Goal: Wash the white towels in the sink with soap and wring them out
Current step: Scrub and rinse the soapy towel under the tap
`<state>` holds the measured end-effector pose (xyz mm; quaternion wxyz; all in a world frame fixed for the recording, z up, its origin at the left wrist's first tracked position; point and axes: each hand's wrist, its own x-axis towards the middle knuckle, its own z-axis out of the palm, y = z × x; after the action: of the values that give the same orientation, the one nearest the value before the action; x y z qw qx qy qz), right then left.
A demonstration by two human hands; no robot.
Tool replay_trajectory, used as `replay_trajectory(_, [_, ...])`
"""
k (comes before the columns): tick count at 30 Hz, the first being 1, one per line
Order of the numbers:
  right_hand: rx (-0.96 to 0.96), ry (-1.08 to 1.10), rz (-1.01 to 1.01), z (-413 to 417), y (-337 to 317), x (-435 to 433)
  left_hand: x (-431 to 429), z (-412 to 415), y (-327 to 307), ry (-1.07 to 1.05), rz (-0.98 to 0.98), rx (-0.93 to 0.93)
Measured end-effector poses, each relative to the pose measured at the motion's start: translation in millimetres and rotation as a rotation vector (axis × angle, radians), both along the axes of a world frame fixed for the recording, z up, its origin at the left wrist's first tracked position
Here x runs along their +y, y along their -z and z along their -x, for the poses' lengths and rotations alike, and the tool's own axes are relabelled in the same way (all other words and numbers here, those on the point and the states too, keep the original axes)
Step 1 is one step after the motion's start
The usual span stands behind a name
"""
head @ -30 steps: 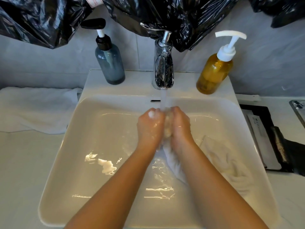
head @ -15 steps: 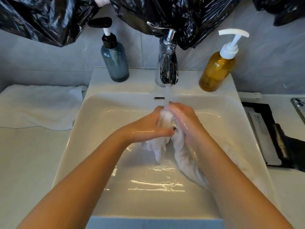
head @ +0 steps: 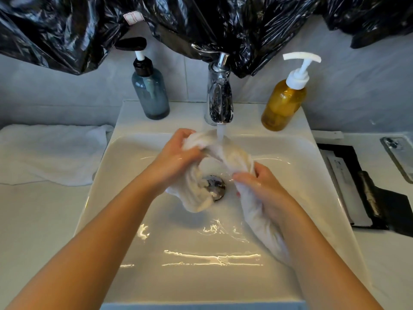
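The left hand (head: 178,154) has its fingers curled tight round one end of a wet white towel (head: 233,155), up close to the tap (head: 220,97). The right hand (head: 257,185) grips another part of the same towel, lower down and to the right. The towel stretches between the two hands in a twisted loop above the drain (head: 216,186), inside the sink (head: 134,220). Both ends droop down toward the sink floor. Water (head: 220,133) runs from the tap onto the top of the towel.

A blue-grey pump bottle (head: 152,97) stands on the sink edge left of the tap. An amber pump bottle (head: 282,105) stands on the right. A second white towel (head: 49,153) lies on the table (head: 33,231) left of the sink. Black plastic bags (head: 67,30) hang above. A phone (head: 400,157) lies at the far right, near a black tray (head: 366,193)
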<state>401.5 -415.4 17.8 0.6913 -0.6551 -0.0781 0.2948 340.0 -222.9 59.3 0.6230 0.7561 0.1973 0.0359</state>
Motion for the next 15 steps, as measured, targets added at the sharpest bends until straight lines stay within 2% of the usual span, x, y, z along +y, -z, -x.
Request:
replay_trajectory(2, [-0.005,0.114,-0.047,-5,-4,4,10,11,4,0.073,0.029,-0.017])
replay_trajectory(4, [0.082,0.162,-0.135,-8,-8,15,4,18,6,0.117,0.011,-0.009])
replay_trajectory(7, [0.365,0.204,-0.171,-10,-15,39,-25,13,22,-0.119,-0.110,-0.088])
replay_trajectory(8, [0.394,0.195,-0.143,-7,-18,47,-38,9,27,-0.216,-0.129,-0.106])
replay_trajectory(11, [0.364,0.222,-0.065,7,-14,71,-62,-11,34,-0.445,-0.096,-0.103])
replay_trajectory(15, [0.282,0.242,0.014,11,-10,70,-48,-38,27,-0.525,-0.176,0.009])
